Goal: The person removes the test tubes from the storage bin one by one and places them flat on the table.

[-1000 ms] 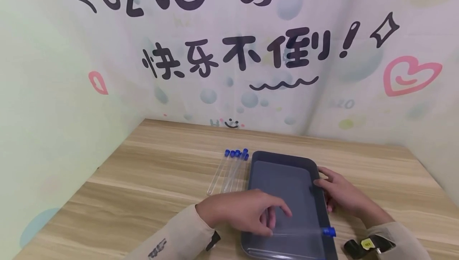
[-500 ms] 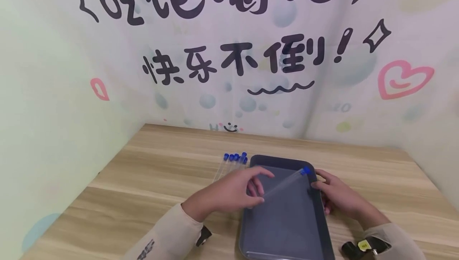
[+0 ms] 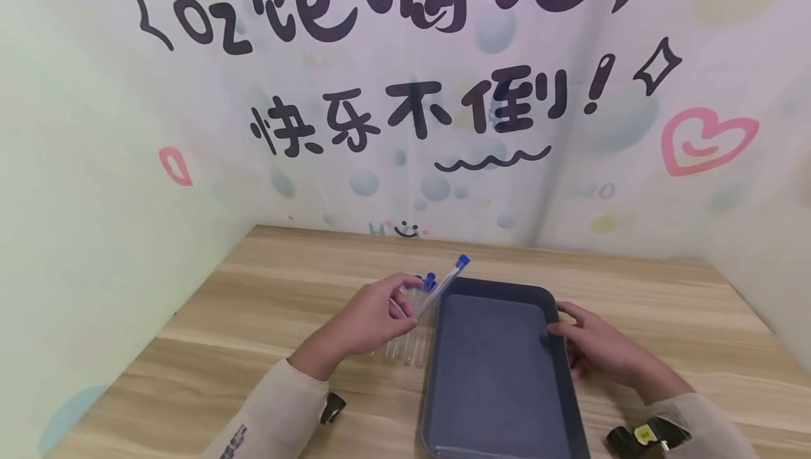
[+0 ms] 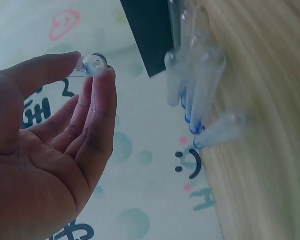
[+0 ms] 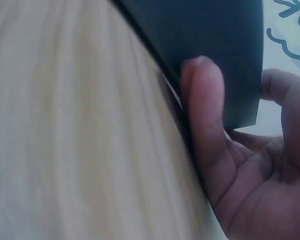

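Between thumb and fingertips, my left hand [image 3: 367, 315] pinches a clear test tube [image 3: 440, 291] with a blue cap. The tube slants, cap up and away, just beyond the tray's left edge; the left wrist view shows its rounded end [image 4: 95, 65]. Several capped test tubes [image 3: 412, 350] lie on the table below and behind that hand, partly hidden by it. My right hand [image 3: 598, 343] holds the right wall of a dark grey tray [image 3: 500, 374], thumb at the rim. In the right wrist view, fingers lie against the tray's outer wall [image 5: 225, 45].
The wood-grain table [image 3: 253, 346] runs back to a printed cloth wall [image 3: 405, 184] with lettering. Another pale wall [image 3: 82, 234] borders the left side. A black strapped device [image 3: 646, 436] sits at my right wrist.
My left hand has moved left and away from me, off the tray to beside the tubes, carrying the test tube. Its capped end has swung upward. The right hand stays at the tray.
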The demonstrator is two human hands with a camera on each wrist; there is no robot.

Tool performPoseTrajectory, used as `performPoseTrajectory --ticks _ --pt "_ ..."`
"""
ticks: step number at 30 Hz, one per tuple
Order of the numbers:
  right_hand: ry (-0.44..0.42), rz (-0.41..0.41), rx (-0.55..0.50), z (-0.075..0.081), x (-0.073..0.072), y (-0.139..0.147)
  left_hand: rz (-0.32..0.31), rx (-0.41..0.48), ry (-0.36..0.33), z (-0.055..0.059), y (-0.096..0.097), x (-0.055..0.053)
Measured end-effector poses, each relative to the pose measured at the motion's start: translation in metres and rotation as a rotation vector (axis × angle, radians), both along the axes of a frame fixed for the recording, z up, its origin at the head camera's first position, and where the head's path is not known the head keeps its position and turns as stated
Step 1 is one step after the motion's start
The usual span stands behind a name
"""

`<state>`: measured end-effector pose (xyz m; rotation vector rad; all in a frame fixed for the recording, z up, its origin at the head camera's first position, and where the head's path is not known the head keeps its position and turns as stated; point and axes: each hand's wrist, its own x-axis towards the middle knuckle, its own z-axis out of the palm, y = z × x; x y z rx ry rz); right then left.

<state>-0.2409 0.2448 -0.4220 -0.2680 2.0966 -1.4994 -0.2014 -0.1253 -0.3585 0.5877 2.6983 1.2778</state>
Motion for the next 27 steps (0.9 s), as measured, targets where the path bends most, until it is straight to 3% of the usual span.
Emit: performPoseTrajectory --ticks 6,16,27 --pt "-0.052 0.054 -0.024 0.001 0.000 0.003 0.072 0.008 -0.002 -0.004 -0.011 -0.009" --pt "-0.126 0.056 -0.083 -0.005 -0.004 0.009 0.232 -0.098 -0.041 -0.006 -0.025 -0.020" --pt "-0.096 0.065 -0.094 -0.006 -0.004 0.006 0.269 -0.179 -0.083 -0.014 -0.035 -0.023"
